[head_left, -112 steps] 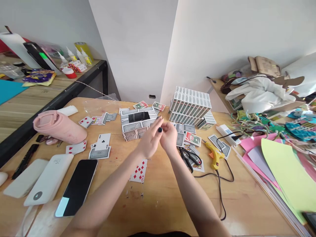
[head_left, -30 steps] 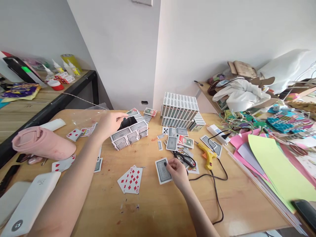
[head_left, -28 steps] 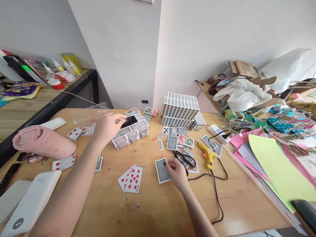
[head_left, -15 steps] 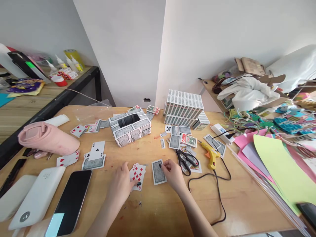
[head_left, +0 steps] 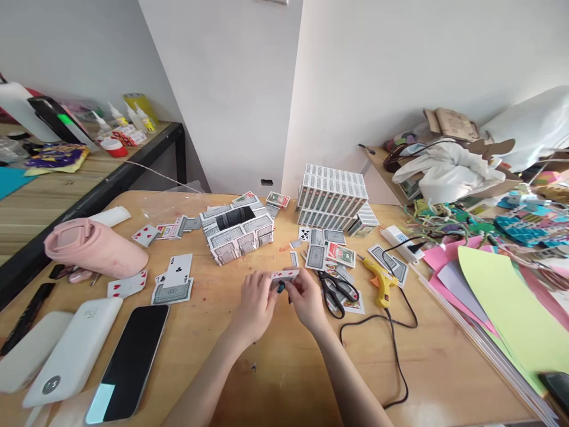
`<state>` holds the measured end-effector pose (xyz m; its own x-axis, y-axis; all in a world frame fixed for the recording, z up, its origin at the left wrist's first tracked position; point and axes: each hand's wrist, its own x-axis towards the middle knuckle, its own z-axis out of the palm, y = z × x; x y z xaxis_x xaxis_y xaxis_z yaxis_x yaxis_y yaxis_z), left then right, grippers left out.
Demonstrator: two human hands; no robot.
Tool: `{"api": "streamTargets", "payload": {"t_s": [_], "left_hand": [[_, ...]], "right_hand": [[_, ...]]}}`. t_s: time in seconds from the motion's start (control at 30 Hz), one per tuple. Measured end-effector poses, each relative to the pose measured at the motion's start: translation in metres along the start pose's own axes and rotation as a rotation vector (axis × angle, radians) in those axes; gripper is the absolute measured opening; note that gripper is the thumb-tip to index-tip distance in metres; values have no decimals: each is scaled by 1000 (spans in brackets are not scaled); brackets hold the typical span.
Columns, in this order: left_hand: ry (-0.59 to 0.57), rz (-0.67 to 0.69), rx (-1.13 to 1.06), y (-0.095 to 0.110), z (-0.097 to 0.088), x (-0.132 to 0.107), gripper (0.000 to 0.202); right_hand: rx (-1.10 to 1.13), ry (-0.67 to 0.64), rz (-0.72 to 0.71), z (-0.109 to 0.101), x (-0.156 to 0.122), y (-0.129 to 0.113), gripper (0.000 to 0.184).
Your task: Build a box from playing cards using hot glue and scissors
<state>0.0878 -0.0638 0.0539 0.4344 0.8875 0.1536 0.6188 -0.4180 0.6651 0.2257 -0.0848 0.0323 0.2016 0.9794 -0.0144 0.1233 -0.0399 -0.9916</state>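
My left hand (head_left: 260,302) and my right hand (head_left: 306,299) meet above the near middle of the table. Between their fingers they grip playing cards (head_left: 285,274), tilted so that a strip of red-pipped face shows; how many are held I cannot tell. Beyond the hands stands a box built from playing cards (head_left: 240,234), with a rectangular opening in its top. Black-handled scissors (head_left: 336,293) lie just right of my right hand, partly over loose cards. More face-down cards (head_left: 315,257) are scattered behind them.
A yellow glue gun (head_left: 381,283) with a trailing black cord lies right, near a white power strip (head_left: 402,244). Stacked card boxes (head_left: 331,198) stand at the back. On the left are a pink tumbler (head_left: 95,249), a phone (head_left: 128,362) and a white power bank (head_left: 73,353).
My hands have come together. The red-pipped cards by my left hand and the face-down card by my right have left the table and are now held up between both hands.
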Motion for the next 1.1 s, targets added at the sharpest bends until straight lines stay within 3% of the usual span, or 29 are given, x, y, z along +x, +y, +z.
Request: {"api": "streamTargets", "payload": {"t_s": [0.1, 0.27, 0.3, 0.37, 0.47, 0.57, 0.7, 0.8, 0.87, 0.93, 1.03, 1.1], "left_hand": [[94, -94, 152, -28, -17, -1, 28], [309, -422, 606, -101, -77, -9, 34], [314, -501, 674, -116, -87, -8, 39], [205, -644, 696, -142, -101, -4, 44], [73, -823, 555, -163, -111, 5, 42], [79, -887, 519, -151, -117, 9, 31], [129, -827, 625, -99, -123, 1, 30], [-25, -716, 327, -53, -103, -7, 29], [-166, -610, 38, -27, -77, -12, 32], [-290, -541, -161, -9, -49, -18, 34], [-387, -501, -271, -9, -30, -27, 35], [-328, -486, -126, -30, -40, -27, 32]], "right_hand": [[-190, -16, 43, 1, -2, 24, 17], [-209, -29, 117, 1, -8, 40, 18], [-237, -33, 130, 0, -8, 38, 18], [-324, -21, 152, -3, -8, 34, 16], [-415, 27, 175, -7, -7, 28, 16], [-489, 118, 133, -10, -9, 27, 24], [-507, 251, 67, -14, -13, 18, 31], [-292, 36, 157, -7, -16, 4, 29], [-112, -148, 250, 4, -18, -3, 37], [-27, -219, 285, 15, -18, -4, 38], [-176, -143, 231, 22, -13, 3, 22], [-394, -62, 214, 15, -8, 10, 15]]}}
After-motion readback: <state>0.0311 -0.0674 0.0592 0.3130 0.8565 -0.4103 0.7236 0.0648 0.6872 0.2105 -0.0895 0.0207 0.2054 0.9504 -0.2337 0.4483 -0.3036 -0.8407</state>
